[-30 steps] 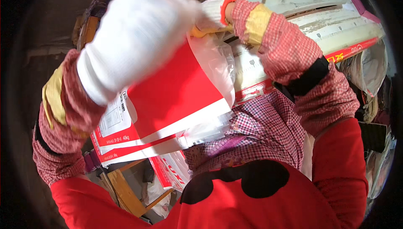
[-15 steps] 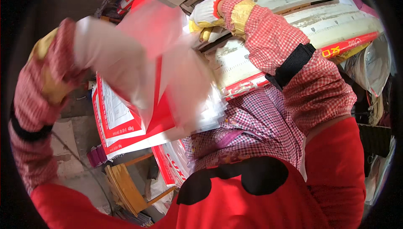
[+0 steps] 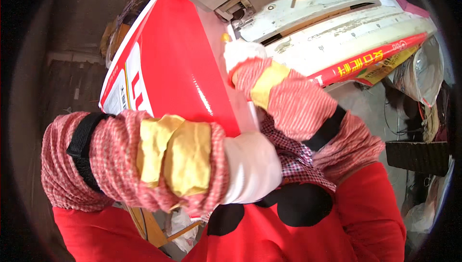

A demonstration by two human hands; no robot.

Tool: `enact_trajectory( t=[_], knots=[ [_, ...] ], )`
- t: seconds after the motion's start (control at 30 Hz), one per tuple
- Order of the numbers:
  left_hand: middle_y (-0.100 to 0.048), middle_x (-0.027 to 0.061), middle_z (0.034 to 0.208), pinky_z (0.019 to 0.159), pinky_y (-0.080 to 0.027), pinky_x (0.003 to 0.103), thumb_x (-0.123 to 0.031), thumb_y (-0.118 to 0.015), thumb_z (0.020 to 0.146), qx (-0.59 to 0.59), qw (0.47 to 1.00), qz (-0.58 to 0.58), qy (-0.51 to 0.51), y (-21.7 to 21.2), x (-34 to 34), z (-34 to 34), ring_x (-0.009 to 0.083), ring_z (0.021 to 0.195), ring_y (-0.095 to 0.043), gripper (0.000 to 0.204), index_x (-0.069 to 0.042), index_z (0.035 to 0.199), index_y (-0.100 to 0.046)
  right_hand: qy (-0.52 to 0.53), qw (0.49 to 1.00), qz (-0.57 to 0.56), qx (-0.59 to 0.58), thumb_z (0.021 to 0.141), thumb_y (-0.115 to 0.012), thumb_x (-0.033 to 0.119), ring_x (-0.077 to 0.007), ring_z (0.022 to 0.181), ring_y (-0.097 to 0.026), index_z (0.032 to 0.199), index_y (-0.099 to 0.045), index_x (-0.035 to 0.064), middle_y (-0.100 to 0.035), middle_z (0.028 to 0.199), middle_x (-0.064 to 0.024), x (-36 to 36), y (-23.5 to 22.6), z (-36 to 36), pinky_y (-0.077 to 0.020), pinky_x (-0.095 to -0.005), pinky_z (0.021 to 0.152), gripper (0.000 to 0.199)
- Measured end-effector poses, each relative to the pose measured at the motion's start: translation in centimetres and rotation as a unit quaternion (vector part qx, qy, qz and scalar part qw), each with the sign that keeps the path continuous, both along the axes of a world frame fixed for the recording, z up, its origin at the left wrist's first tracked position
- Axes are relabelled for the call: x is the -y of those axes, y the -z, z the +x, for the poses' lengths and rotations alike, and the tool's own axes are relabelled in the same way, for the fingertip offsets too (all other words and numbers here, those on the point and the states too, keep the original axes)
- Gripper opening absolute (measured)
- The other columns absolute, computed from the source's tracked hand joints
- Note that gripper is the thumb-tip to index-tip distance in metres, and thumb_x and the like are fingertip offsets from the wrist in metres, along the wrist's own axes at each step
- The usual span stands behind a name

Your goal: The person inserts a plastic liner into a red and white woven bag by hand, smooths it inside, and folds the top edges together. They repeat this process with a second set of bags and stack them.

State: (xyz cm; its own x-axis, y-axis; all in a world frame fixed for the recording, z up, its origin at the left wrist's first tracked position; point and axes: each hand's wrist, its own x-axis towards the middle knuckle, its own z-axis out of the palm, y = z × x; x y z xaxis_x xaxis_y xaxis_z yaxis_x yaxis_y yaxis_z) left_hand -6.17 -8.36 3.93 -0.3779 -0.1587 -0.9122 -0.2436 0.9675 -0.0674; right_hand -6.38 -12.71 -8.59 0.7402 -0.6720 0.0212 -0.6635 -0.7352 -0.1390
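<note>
Beyond the gloved left hand [image 3: 252,168] and left of the gloved right hand [image 3: 245,55], I see the red-and-white sheet [image 3: 175,55], its pale margin [image 3: 216,38] beside the right hand. Both hands' fingers are mostly hidden; I cannot tell their grip.

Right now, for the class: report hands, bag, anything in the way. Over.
Left hand by lower edge of red bag; right hand by its right edge; grips unclear. Left sleeve crosses bag's lower end.
</note>
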Motion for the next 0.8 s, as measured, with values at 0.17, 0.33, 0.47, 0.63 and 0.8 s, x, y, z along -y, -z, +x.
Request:
enact_trajectory(
  t=[0.17,0.33,0.47,0.63,0.8],
  knots=[
    [-0.063,0.0112,0.074,0.064,-0.050,0.037,-0.029,-0.057,0.079,-0.024,0.994,0.103,-0.017,-0.2,0.0,-0.7,0.0259,0.070,-0.062,0.021,-0.009,0.075,-0.065,0.134,0.991,0.007,0.016,0.075,-0.061,0.020,-0.0249,0.077,-0.064,0.093,-0.066,0.0079,-0.066,0.086,-0.0119,-1.1,1.7,-1.7,-0.0508,-0.0354,0.066,0.023],
    [-0.063,0.0092,0.069,0.061,-0.050,0.037,-0.025,-0.061,0.073,0.038,0.997,0.057,-0.027,-3.0,-1.2,1.8,0.0245,0.067,-0.063,0.018,-0.008,0.072,-0.066,0.242,0.969,0.010,0.039,0.074,-0.062,0.020,-0.0237,0.077,-0.065,0.093,-0.067,0.0079,-0.067,0.085,-0.0117,-0.1,1.2,0.0,-0.0511,-0.0356,0.065,0.023],
    [-0.063,0.0061,0.061,0.052,-0.049,0.036,-0.018,-0.065,0.064,0.094,0.996,0.011,0.002,-1.3,-4.3,4.2,0.0214,0.060,-0.063,0.009,-0.009,0.065,-0.067,0.122,0.992,0.027,0.000,0.074,-0.062,0.020,-0.0216,0.074,-0.065,0.098,-0.065,0.0038,-0.066,0.081,-0.0111,0.5,-0.4,-1.3,-0.0513,-0.0380,0.061,0.029],
    [-0.060,0.0086,0.058,0.047,-0.048,0.037,-0.013,-0.062,0.067,-0.153,0.986,0.020,0.070,2.3,-3.7,1.6,0.0251,0.055,-0.062,0.008,-0.010,0.060,-0.065,0.251,0.967,0.018,0.051,0.072,-0.064,0.018,-0.0219,0.070,-0.064,0.092,-0.066,0.0064,-0.067,0.075,-0.0082,2.2,2.5,1.0,-0.0510,-0.0372,0.059,0.023],
    [-0.059,0.0076,0.056,0.049,-0.048,0.039,-0.014,-0.063,0.063,-0.019,0.999,0.036,-0.001,-1.7,-3.4,3.0,0.0259,0.054,-0.061,0.005,-0.010,0.060,-0.065,0.173,0.983,0.053,0.027,0.070,-0.065,0.016,-0.0208,0.071,-0.065,0.083,-0.070,0.0126,-0.068,0.076,-0.0059,3.1,2.7,0.9,-0.0508,-0.0379,0.059,0.015]
  ],
)
